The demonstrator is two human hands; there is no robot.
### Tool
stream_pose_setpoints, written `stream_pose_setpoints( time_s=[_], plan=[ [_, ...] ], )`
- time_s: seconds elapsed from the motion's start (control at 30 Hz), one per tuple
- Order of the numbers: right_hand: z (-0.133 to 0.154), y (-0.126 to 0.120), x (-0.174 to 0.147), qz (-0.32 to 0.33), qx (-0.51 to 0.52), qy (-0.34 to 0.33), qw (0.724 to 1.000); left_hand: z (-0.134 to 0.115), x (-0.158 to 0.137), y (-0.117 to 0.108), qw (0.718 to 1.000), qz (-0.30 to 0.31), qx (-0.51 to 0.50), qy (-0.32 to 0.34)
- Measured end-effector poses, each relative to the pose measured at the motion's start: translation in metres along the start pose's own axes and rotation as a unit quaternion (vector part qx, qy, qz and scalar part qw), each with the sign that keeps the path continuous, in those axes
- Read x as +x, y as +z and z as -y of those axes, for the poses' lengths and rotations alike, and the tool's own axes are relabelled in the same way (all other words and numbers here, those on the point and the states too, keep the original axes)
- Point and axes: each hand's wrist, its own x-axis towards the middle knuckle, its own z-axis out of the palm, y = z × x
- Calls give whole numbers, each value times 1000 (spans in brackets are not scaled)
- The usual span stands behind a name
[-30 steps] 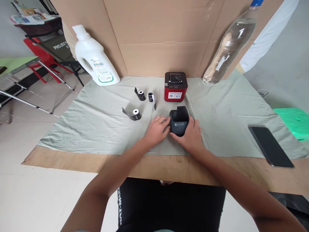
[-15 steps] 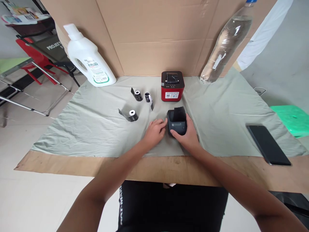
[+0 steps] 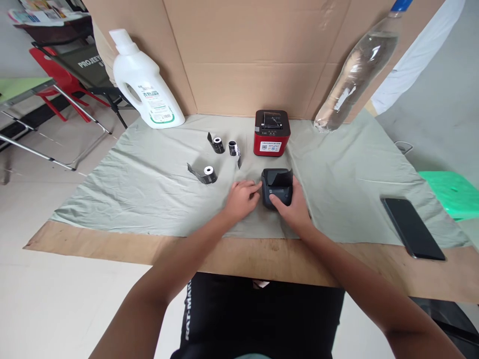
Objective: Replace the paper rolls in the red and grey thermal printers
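Note:
A small dark portable printer (image 3: 277,195) sits on the grey-green cloth. A black paper strip (image 3: 281,178) sticks out of its top and curls to the right. My right hand (image 3: 297,205) is closed around the printer's right side, with the thumb on its front edge. My left hand (image 3: 242,200) rests on the cloth beside it, fingers curled, the index finger reaching to the printer's left side. I see nothing held in it. To the left lie three black paper rolls (image 3: 210,174) with loose ends. Behind stands a red and black printer (image 3: 272,133).
A white detergent bottle (image 3: 144,82) stands at the back left, a water bottle (image 3: 357,72) at the back right. Cardboard (image 3: 250,60) rises behind the cloth (image 3: 348,199). A black phone (image 3: 413,228) lies at the right, near the wooden front edge (image 3: 112,245).
The black strip on the dark printer has gone from standing upright to lying lower and curling right. The view has shifted slightly; both hands stay at the printer.

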Motion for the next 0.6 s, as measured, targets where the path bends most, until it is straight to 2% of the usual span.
stream_pose_setpoints(
  time_s=[0.13, 0.23, 0.4, 0.5, 0.6],
  plan=[
    [0, -3, -1, -21, 68, 11, 997, 2, 0, 3, 997, -63, -46, -3],
    [1, -4, -2, -59, 107, 25, 992, 6, -1, 6, 991, -89, -78, 60],
    [-1, -6, -1, -93, 153, 39, 983, 12, -1, 9, 972, -79, -119, 187],
    [-3, -8, 1, -102, 173, 29, 979, 12, 0, 8, 965, -68, -130, 220],
    [-4, -12, 5, -73, 183, 13, 980, 10, -1, 6, 960, -43, -147, 233]
  ],
)
